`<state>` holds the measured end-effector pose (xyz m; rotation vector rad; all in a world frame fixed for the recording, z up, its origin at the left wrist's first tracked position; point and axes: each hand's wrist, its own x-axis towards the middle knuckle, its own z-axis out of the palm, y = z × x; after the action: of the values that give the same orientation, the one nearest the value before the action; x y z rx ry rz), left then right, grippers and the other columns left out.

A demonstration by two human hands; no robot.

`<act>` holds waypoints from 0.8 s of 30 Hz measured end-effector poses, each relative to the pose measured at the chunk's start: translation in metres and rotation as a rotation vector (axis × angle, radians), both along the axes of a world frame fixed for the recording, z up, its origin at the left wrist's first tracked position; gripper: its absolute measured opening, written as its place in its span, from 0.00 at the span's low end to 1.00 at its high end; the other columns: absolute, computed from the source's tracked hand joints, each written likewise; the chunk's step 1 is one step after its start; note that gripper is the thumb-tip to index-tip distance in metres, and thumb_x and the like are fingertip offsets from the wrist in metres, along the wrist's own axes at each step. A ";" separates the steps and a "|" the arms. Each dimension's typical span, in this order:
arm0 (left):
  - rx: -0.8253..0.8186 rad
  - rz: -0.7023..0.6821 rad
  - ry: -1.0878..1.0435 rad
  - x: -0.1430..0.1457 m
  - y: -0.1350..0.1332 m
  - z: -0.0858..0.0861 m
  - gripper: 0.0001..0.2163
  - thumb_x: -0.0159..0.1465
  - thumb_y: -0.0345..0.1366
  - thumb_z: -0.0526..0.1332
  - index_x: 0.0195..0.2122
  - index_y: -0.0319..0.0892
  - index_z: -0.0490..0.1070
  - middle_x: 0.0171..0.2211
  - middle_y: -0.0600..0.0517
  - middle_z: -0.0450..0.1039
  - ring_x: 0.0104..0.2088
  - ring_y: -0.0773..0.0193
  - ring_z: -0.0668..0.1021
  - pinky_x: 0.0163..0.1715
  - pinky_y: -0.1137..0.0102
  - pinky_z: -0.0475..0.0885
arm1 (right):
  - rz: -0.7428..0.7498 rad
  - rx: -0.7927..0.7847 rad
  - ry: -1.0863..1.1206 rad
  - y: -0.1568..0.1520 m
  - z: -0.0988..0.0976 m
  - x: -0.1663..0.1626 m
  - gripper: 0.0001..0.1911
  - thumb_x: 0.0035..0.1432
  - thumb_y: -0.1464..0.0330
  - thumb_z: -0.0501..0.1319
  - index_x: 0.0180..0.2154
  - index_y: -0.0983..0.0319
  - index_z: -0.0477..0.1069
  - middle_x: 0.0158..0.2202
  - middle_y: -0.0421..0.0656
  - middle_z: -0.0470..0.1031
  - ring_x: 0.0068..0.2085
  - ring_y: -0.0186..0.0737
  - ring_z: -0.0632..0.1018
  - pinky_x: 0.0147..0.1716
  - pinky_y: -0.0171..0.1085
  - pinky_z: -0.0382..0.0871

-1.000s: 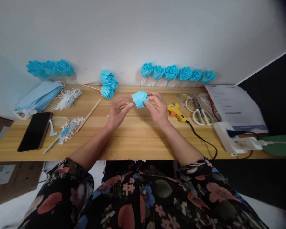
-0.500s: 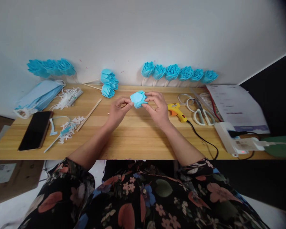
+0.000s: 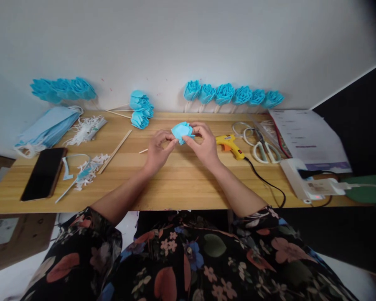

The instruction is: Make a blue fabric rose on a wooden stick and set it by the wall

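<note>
A blue fabric flower is held up between my two hands over the middle of the table. My left hand pinches its left side with thumb and fingers. On the other side, my right hand grips the flower, its thumb pressed on the front petals. A thin stick shows its tip left of my left hand; whether it joins the flower cannot be seen. Just right of my right hand lies a yellow glue gun with a black cord.
Blue flowers on sticks lean along the wall. Face masks, a phone, white scraps and wooden sticks lie left. Scissors, papers and a power strip lie right.
My right thumb has shifted onto the front of the flower, and my left hand's grip is a little lower. The whole view has shifted slightly.
</note>
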<state>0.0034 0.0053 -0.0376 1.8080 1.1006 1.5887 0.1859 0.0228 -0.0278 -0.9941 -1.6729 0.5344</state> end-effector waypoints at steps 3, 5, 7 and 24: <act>0.022 0.003 0.021 0.001 0.001 -0.003 0.07 0.65 0.36 0.67 0.29 0.43 0.75 0.32 0.52 0.78 0.38 0.62 0.78 0.45 0.65 0.71 | -0.005 0.038 0.013 0.001 -0.002 0.000 0.08 0.59 0.63 0.68 0.32 0.56 0.71 0.46 0.45 0.79 0.50 0.45 0.79 0.45 0.45 0.76; 0.023 0.003 0.027 0.001 0.001 -0.003 0.08 0.65 0.37 0.67 0.29 0.43 0.74 0.32 0.52 0.78 0.38 0.62 0.78 0.45 0.65 0.71 | 0.004 0.070 0.006 0.002 -0.002 0.001 0.07 0.61 0.63 0.66 0.32 0.57 0.72 0.46 0.45 0.80 0.49 0.44 0.79 0.46 0.45 0.76; 0.015 0.000 0.026 0.000 0.002 -0.002 0.09 0.65 0.40 0.67 0.29 0.43 0.74 0.32 0.52 0.77 0.38 0.62 0.78 0.45 0.65 0.71 | 0.016 0.107 -0.014 0.003 -0.001 0.003 0.07 0.64 0.63 0.64 0.32 0.56 0.73 0.46 0.44 0.80 0.49 0.44 0.79 0.48 0.47 0.75; -0.301 -0.179 -0.006 -0.021 0.014 0.008 0.10 0.63 0.40 0.65 0.27 0.41 0.71 0.23 0.56 0.69 0.22 0.72 0.65 0.23 0.74 0.58 | 0.060 0.192 0.022 0.005 0.006 0.011 0.08 0.65 0.57 0.65 0.41 0.53 0.75 0.51 0.43 0.79 0.54 0.45 0.79 0.52 0.50 0.76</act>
<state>-0.0173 0.0193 -0.0293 1.6481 1.0776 1.2507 0.1966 0.0278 -0.0222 -0.7983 -1.7040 0.4132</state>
